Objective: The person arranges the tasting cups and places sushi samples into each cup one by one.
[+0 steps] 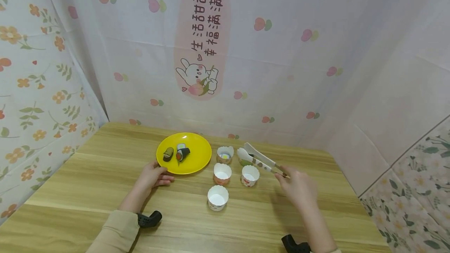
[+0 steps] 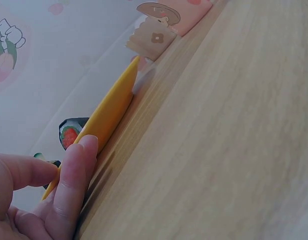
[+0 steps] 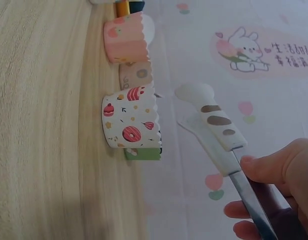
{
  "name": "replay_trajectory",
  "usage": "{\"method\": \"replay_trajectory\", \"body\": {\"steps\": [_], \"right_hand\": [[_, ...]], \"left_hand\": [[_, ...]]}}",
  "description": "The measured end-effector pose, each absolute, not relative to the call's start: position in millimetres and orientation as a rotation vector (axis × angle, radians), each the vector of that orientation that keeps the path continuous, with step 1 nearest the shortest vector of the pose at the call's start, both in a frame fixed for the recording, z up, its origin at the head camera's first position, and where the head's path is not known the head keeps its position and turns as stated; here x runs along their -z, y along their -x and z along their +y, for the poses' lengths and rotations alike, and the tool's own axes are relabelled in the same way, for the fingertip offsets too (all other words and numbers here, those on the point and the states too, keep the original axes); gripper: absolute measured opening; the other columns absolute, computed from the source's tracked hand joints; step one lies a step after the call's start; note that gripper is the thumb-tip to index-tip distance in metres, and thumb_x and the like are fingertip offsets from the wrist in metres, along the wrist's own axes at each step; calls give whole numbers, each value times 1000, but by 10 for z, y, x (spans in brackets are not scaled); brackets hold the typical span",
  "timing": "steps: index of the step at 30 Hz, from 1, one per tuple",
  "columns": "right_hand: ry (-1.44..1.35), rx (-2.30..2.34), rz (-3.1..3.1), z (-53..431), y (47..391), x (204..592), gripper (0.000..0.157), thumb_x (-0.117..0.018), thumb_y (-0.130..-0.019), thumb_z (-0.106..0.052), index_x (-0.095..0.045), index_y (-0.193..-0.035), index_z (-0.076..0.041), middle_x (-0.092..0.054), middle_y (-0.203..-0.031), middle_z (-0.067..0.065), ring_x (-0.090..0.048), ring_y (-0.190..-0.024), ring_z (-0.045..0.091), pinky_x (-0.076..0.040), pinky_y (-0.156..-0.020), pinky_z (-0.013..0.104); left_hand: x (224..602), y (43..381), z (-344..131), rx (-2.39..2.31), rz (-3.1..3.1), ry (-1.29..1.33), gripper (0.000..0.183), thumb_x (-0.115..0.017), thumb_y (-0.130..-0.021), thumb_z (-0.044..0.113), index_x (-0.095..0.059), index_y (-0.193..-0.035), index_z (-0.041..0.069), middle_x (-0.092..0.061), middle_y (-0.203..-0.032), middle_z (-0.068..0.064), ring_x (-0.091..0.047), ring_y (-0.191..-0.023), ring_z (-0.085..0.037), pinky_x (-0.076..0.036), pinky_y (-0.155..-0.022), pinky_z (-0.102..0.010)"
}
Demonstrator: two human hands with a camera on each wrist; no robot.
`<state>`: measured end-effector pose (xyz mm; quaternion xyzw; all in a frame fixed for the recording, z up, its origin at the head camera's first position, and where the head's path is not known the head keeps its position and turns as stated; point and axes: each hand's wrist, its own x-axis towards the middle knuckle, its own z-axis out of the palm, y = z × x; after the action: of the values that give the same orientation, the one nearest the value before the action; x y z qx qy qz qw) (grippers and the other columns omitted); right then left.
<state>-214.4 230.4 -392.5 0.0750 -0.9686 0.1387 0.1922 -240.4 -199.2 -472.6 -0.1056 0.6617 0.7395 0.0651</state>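
At the left, my left hand (image 1: 151, 177) pinches the near-left rim of a yellow plate (image 1: 200, 161), thumb above and fingers below in the left wrist view. Toy sushi lies on the plate: a dark-wrapped piece with a brownish top (image 1: 168, 154), a cone hand roll (image 1: 183, 154) with red and green filling, and a small pale-centred piece (image 1: 181, 146) behind it. My right hand (image 1: 299, 186) grips a pair of tongs (image 3: 221, 127) by their metal arms. Their white paw-shaped tips stand apart over a green paper cup (image 1: 245, 163), which holds something dark.
Several paper cups stand mid-table: a back-left one (image 1: 225, 159) with a pale and yellow piece inside, a pink strawberry one (image 1: 222, 180), a white dessert-print one (image 1: 248, 182) and a nearer one (image 1: 217, 204). A printed curtain (image 1: 281, 89) hangs behind the wooden table (image 1: 175, 221).
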Motion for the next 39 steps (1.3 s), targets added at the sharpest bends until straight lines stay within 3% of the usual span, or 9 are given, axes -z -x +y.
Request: {"method": "replay_trajectory", "body": {"steps": [3, 8, 11, 15, 19, 39], "right_hand": [[-206, -391, -2728, 2280, 2152, 3915, 35, -72, -86, -30, -70, -113, -8, -71, -98, 11, -45, -49, 14, -28, -35, 28], [-214, -374, -2746, 2227, 2154, 3880, 38, -71, -87, -31, -69, -117, -9, -71, -100, 11, -43, -46, 14, -27, -35, 28], [-248, -359, -2733, 2204, 2154, 3873, 37, -72, -86, -30, -69, -116, -9, -71, -99, 11, -51, -48, 17, -28, -36, 28], [-305, -333, -2688, 2175, 2154, 3865, 35, -74, -84, -28, -70, -113, -8, -71, -97, 11, -64, -63, 23, -34, -37, 28], [-340, -308, -2662, 2141, 2166, 3858, 35, -76, -83, -28, -70, -111, -8, -71, -96, 10, -67, -70, 26, -38, -39, 27], [-469, -179, -2584, 1939, 2235, 3802, 36, -79, -80, -29, -71, -110, -11, -71, -99, 6, -68, -82, 25, -52, -52, 38]], "left_hand": [[4729, 2404, -1993, -2227, 2003, 312, 49, -40, -99, 3, -20, -141, -12, -64, -89, -16, -69, -69, -20, -58, -64, -31], [4726, 2401, -1989, -2223, 2009, 328, 49, -40, -99, 3, -20, -141, -12, -65, -88, -15, -69, -68, -19, -58, -63, -30], [4728, 2399, -1992, -2223, 2006, 335, 51, -41, -98, 3, -20, -143, -11, -65, -86, -14, -69, -68, -20, -58, -63, -30], [4731, 2403, -1994, -2227, 1999, 331, 53, -41, -98, 3, -19, -143, -11, -66, -85, -13, -69, -68, -20, -58, -63, -30], [4729, 2403, -1992, -2226, 2001, 331, 52, -41, -98, 3, -19, -143, -11, -66, -85, -13, -69, -68, -20, -58, -63, -30], [4735, 2401, -1988, -2225, 2010, 326, 50, -41, -99, 4, -20, -142, -12, -64, -88, -15, -69, -68, -20, -58, -63, -30]]}}
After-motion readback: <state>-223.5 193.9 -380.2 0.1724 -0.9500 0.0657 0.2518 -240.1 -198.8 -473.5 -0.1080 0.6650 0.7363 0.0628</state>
